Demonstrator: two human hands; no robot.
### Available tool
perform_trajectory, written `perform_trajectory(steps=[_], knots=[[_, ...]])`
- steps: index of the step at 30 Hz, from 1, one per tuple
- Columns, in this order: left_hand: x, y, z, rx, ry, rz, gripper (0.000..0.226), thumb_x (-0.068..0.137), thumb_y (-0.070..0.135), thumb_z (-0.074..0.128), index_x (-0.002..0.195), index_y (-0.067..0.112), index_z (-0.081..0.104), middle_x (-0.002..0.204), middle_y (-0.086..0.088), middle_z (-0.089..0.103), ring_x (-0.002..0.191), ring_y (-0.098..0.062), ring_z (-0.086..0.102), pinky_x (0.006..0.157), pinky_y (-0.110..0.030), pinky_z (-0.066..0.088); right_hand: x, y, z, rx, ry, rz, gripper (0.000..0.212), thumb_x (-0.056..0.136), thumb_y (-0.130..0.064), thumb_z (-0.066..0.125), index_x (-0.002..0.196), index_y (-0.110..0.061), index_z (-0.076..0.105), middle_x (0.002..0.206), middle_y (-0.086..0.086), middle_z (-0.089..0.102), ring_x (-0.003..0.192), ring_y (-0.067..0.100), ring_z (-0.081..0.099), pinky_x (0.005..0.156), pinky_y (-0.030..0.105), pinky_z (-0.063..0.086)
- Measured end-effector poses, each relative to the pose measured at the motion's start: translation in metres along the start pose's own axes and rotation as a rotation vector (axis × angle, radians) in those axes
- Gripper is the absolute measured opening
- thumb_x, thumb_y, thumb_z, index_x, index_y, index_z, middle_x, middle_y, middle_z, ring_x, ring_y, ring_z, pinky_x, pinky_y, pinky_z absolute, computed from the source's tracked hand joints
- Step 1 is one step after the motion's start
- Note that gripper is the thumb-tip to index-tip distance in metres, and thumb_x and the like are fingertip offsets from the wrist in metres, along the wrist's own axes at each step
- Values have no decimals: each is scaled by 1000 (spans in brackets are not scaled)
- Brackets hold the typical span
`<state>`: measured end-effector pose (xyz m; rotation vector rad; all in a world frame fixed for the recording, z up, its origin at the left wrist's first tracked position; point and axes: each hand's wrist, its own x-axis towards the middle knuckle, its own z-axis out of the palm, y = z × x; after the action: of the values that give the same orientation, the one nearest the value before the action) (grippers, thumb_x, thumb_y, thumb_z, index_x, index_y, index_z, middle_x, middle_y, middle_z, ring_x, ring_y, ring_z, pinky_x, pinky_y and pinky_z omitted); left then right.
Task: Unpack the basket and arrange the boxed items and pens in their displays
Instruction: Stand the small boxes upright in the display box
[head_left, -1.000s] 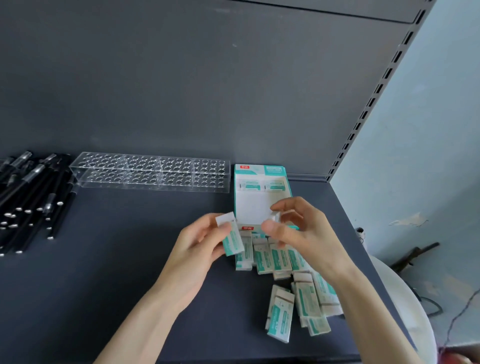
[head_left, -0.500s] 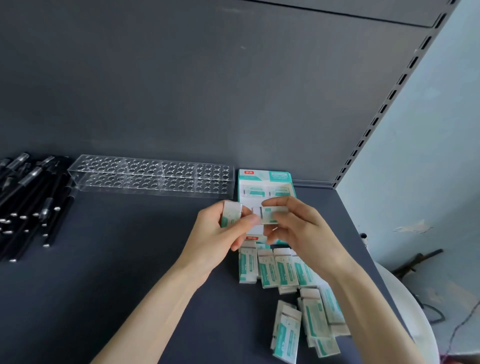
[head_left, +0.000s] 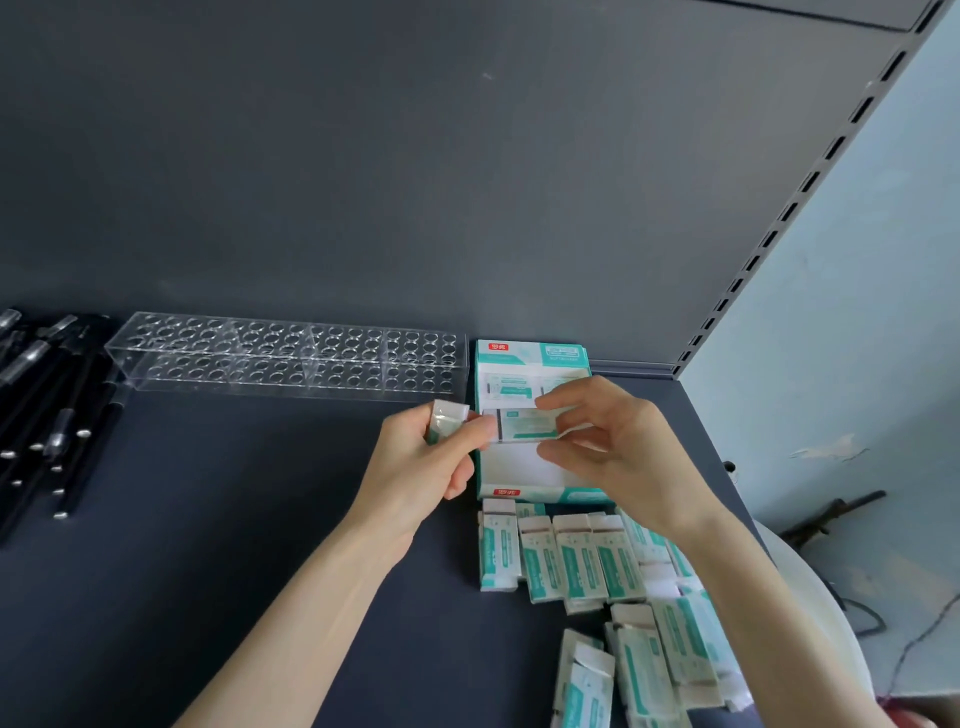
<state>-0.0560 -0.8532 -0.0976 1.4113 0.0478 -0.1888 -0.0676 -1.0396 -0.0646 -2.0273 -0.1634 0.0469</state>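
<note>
Vs 1 s ago: both hands have come up from in front of the loose boxes (head_left: 576, 561) and now sit over the open display carton (head_left: 514, 465). Vs 0.5 s ago: barely any change, same grips, same spot.

Left hand (head_left: 421, 467): fingers (head_left: 478, 426) curled round a teal-and-white box (head_left: 444, 418), thumb on its near face. The box is roughly upright, its top end poking out above the fist, just left of the carton's left wall. Off the shelf, in the air.

Right hand (head_left: 618, 452): index finger on top and thumb underneath pinch a second box (head_left: 524, 423) at its right end; the other fingers are loosely spread. This box lies horizontal, long side across the carton's white interior, about mid-height. Can't tell whether it touches the carton or hovers just above it. Its left end is close to the left thumb tip; contact unclear.

The display carton lies flat on the dark shelf (head_left: 208, 519), printed header toward the back panel. The loose boxes lie just in front of it, a rough row, then a heap toward the near right.

Clear pen rack (head_left: 291, 358) sits just left of the carton against the back panel. Black pens (head_left: 47, 415) are piled at far left, well apart from the hands.
</note>
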Motion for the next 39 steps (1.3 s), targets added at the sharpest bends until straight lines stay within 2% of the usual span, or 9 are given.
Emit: perform_trajectory(steps=[6,8,11,17,21,26,30,33,39], knots=[[0,-3,-6,-23,-75,107,8,84,13,69,86,7,65,54,-1,51,51,-13,42,48,-21,38,11,3,-1,131,-42,95,14,74,-22,74,86,-16,70,91,4,73,72,25,68,79,45,56],[-1,-3,-7,-41,-96,113,8,82,16,71,86,11,66,57,0,53,53,-14,44,50,-21,40,12,1,-1,178,-50,57,12,74,-17,73,84,-13,67,90,11,72,77,33,68,80,46,56],[-2,-1,-6,-45,-73,119,16,76,26,73,85,14,68,57,0,53,54,-14,43,51,-22,40,12,3,2,115,-14,-10,15,77,-6,73,83,-19,69,86,9,72,76,32,69,81,48,55],[-1,-3,-3,77,24,184,12,78,5,73,85,13,68,56,7,59,49,-9,44,50,-17,40,10,7,0,163,-32,-85,22,65,-19,77,87,-19,73,92,2,73,85,19,69,84,30,55],[-1,-9,2,105,104,134,9,82,10,70,89,13,65,55,12,58,49,-5,46,50,-16,42,19,15,-2,-172,143,-127,23,69,-10,80,84,-27,74,91,-18,69,82,11,64,81,17,49],[0,-14,-1,260,149,75,11,80,12,71,87,14,63,64,8,63,48,-4,47,52,-22,44,34,22,1,-349,114,-129,16,72,-8,79,87,-14,76,97,-4,68,82,13,63,78,4,43],[-1,-14,0,348,119,75,10,81,12,70,87,11,62,64,4,62,50,-7,46,55,-29,45,41,25,5,-395,90,-153,15,73,-7,78,88,-10,76,95,-3,64,76,14,59,77,12,47],[-1,-13,0,343,112,74,10,81,10,69,87,10,62,64,2,62,48,-6,46,50,-22,45,46,28,6,-411,100,-165,14,74,-5,77,87,-7,75,94,1,62,75,17,59,79,18,48],[-1,-12,1,339,99,75,8,82,9,69,86,13,63,54,12,61,46,-2,48,46,-15,46,50,31,6,-309,86,-141,15,72,-3,78,86,-7,75,91,3,62,76,17,62,83,19,51]])
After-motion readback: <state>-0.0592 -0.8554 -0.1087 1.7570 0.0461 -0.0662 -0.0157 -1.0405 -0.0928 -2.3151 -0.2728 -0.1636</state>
